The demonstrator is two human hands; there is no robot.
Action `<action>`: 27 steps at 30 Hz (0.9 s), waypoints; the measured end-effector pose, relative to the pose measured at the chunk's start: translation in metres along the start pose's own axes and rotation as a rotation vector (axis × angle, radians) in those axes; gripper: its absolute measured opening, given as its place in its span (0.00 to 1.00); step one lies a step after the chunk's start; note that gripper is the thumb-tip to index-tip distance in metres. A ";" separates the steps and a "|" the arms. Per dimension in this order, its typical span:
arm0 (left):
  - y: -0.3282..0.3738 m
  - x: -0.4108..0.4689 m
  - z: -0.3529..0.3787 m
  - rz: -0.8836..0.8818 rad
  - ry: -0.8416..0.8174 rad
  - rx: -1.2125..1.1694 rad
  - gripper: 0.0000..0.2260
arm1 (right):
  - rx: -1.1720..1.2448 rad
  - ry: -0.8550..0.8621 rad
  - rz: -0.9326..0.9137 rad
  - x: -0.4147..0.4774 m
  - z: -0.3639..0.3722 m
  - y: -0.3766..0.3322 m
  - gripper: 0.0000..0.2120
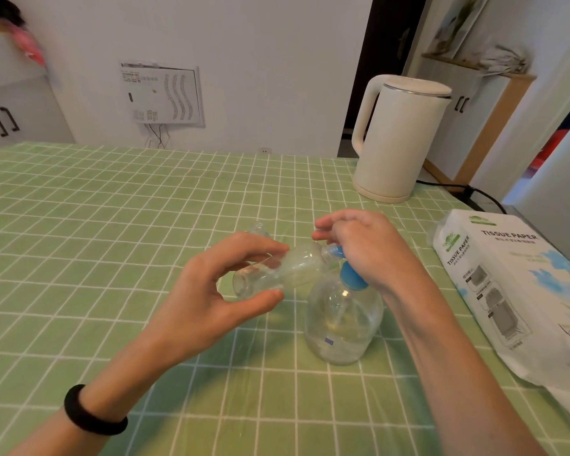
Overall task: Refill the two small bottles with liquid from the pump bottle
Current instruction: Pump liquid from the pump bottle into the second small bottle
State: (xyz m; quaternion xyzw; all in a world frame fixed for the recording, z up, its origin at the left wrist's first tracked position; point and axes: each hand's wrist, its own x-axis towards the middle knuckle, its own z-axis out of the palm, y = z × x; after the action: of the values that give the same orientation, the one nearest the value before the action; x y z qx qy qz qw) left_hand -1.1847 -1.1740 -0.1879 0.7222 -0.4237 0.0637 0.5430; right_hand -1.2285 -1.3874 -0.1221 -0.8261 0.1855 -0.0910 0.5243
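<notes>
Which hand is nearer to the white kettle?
The right hand. It holds the pump, in front of the kettle and a little to its left. The left hand is farther left, holding a small bottle.

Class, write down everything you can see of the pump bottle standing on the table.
The pump bottle is clear, round-bodied plastic with a blue collar and pump head and a thin tube inside. A small blue label sits low. It stands upright on the green checked tablecloth. The right hand grips the pump head from above; the small bottle, tilted in the left hand, meets its spout.
</notes>
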 end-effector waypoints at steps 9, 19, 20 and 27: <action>0.004 0.001 -0.003 0.011 0.009 0.019 0.20 | 0.010 0.061 -0.060 -0.002 -0.004 -0.001 0.14; 0.004 0.000 -0.001 0.005 0.002 0.018 0.20 | 0.012 0.017 0.017 -0.005 0.000 0.001 0.15; 0.004 0.000 -0.002 0.006 0.001 0.017 0.20 | 0.013 0.021 0.010 -0.005 -0.001 0.001 0.15; 0.005 0.002 -0.004 0.021 0.012 0.019 0.20 | 0.024 0.069 -0.049 -0.005 -0.004 -0.001 0.13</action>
State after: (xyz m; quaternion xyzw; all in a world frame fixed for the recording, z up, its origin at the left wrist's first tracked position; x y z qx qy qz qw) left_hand -1.1857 -1.1720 -0.1820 0.7225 -0.4276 0.0777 0.5378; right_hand -1.2339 -1.3882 -0.1189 -0.8204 0.1821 -0.1343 0.5251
